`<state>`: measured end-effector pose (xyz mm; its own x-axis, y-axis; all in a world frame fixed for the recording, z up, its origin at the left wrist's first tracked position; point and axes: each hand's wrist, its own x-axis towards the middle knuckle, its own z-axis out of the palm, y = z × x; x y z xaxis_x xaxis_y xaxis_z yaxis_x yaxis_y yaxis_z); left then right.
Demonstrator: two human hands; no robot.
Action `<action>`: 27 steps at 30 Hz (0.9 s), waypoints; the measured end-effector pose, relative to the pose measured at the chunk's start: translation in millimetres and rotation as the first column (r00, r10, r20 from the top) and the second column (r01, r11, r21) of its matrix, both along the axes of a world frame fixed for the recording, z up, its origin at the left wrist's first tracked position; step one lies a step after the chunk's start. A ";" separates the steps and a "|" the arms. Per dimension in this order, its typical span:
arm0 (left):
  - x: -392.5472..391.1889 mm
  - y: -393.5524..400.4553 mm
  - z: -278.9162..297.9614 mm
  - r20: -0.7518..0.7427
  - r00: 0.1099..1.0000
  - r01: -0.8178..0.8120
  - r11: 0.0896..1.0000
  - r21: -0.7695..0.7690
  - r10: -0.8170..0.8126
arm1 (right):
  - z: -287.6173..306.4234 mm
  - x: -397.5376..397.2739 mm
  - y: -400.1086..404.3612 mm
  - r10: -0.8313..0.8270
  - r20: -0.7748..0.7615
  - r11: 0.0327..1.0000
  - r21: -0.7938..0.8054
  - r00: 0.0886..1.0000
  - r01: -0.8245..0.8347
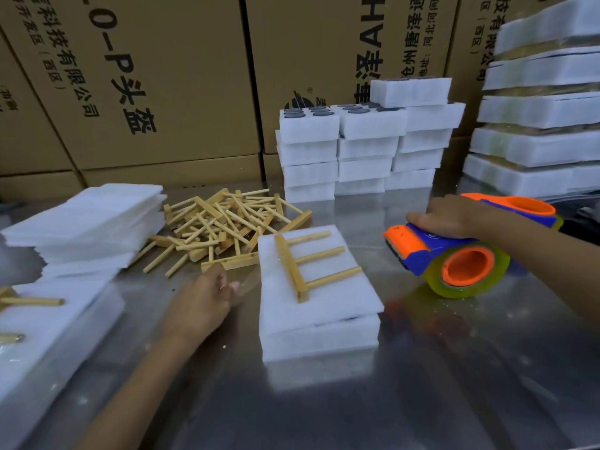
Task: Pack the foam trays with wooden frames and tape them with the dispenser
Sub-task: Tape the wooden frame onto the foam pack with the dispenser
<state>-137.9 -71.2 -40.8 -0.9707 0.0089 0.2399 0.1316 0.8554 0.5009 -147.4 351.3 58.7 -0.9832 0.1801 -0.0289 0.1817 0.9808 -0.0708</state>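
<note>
Foam sheets point(84, 219) stacked far left, loose wooden frames point(224, 222) heaped beside them, too tangled to count. Left hand point(207, 297) hovers loosely curled, holding nothing. One three-pronged frame point(308, 264) just rests on the foam tray point(324, 319), so it'd probably slide off if bumped during taping. Right hand point(454, 216) grips one tape dispenser point(461, 251).

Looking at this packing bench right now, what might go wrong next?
The wooden frame lies loose on the top foam sheet, which sits skewed over the tray below, so taping may shift both. The right hand rests near the tape dispenser's blade end, which might nick a finger.
</note>
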 end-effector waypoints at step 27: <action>29.7 97.6 69.7 -0.232 0.954 0.229 0.959 0.165 -0.188 | -9.2 7.9 -20.9 0.094 -0.117 0.984 0.163 0.989 -0.075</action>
